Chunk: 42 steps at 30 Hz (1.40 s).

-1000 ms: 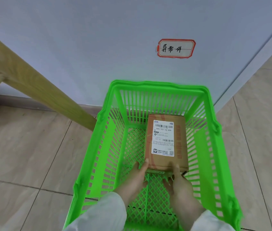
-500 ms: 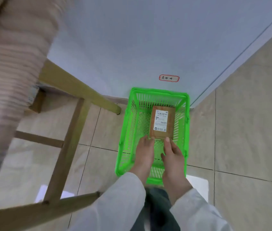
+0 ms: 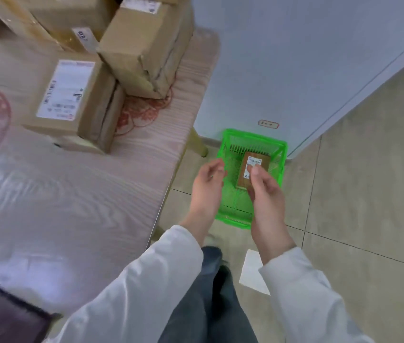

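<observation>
A: Where is the parcel (image 3: 264, 162) at this moment?

B: It lies flat inside the green basket (image 3: 255, 137), in the far half of it and closer to the basket's right wall. Its white label faces up.

A: And the basket itself?

B: The basket stands on the tiled floor, with its far side against the pale wall (image 3: 295, 58). On this wall, just above the basket, there is a small sticker with a red frame (image 3: 268, 124).

A: What do the hands do?

B: The person's left hand (image 3: 208, 184) is over the left rim of the basket. Its fingers are loosely bent and it holds nothing. The right hand (image 3: 265, 191) is over the near right part of the basket, and in the picture its fingertips cover one corner of the parcel's label. Its fingers are also bent softly, with nothing between them. Whether it touches the parcel, the blurred picture cannot tell.

A: What else is around the basket?

B: To the left of the basket stands a wooden table (image 3: 97, 194), and several cardboard boxes (image 3: 72, 100) are piled on it. On the floor, on the near side of the basket, lies a white sheet (image 3: 253, 273).
</observation>
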Tool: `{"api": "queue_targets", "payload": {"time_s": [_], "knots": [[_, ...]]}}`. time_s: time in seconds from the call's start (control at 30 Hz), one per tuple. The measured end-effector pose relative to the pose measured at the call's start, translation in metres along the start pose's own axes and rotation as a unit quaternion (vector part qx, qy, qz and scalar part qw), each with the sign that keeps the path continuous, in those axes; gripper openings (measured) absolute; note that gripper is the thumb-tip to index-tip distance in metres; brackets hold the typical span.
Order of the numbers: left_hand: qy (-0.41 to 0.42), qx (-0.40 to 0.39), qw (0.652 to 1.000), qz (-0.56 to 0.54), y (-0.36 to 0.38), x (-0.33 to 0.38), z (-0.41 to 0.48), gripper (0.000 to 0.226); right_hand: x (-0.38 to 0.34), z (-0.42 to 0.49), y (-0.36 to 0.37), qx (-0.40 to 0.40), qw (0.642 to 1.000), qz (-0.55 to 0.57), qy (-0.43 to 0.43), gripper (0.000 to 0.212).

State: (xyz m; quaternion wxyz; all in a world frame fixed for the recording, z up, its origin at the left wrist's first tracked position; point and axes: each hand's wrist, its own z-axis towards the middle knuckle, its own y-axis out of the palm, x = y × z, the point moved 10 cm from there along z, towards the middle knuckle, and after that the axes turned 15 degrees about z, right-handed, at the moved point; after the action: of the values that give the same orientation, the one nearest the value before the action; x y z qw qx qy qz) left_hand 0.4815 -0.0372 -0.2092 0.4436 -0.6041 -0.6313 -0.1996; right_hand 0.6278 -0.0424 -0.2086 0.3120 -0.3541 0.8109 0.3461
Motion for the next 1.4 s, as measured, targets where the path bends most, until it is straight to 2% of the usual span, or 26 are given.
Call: {"api": "queue_targets", "payload": {"time_s": [0.2,0.47,0.67,0.77,0.83,0.93,1.07,1.13,1.27,1.4], "knots": [[0.095,0.043,0.994,-0.034,-0.064,0.056,-0.031,0.020,-0.014,-0.050,0.043,-0.058,0.998,0.002,-0.020,0.017],[0.165,0.085,0.982,-0.042,-0.189,0.107,-0.036,0.020,-0.002,-0.100,0.147,-0.119,0.992,-0.011,-0.045,0.030],[0.175,0.102,0.978,-0.038,-0.308,0.092,-0.010,0.018,0.049,-0.125,0.229,-0.103,0.992,-0.054,-0.058,0.027],[0.155,0.120,0.980,-0.020,-0.360,0.074,0.013,0.020,0.073,-0.133,0.256,-0.095,0.992,-0.063,-0.050,0.034],[0.129,0.119,0.985,-0.006,-0.381,0.059,0.030,0.033,0.084,-0.134,0.264,-0.086,0.991,-0.088,-0.050,0.018],[0.085,0.080,0.993,0.011,-0.385,0.040,0.049,0.053,0.091,-0.133,0.272,-0.074,0.987,-0.125,-0.060,0.024],[0.037,0.018,0.999,0.021,-0.372,0.025,0.064,0.060,0.103,-0.122,0.282,-0.084,0.987,-0.133,-0.033,0.017],[0.018,-0.004,1.000,0.019,-0.364,0.024,0.072,0.063,0.108,-0.115,0.286,-0.093,0.987,-0.132,-0.017,0.031],[-0.009,-0.017,0.999,0.029,-0.356,0.020,0.091,0.064,0.119,-0.099,0.288,-0.095,0.988,-0.116,0.028,0.038],[-0.033,-0.039,0.998,0.025,-0.348,0.016,0.104,0.056,0.128,-0.089,0.291,-0.107,0.987,-0.105,0.060,0.058]]}}
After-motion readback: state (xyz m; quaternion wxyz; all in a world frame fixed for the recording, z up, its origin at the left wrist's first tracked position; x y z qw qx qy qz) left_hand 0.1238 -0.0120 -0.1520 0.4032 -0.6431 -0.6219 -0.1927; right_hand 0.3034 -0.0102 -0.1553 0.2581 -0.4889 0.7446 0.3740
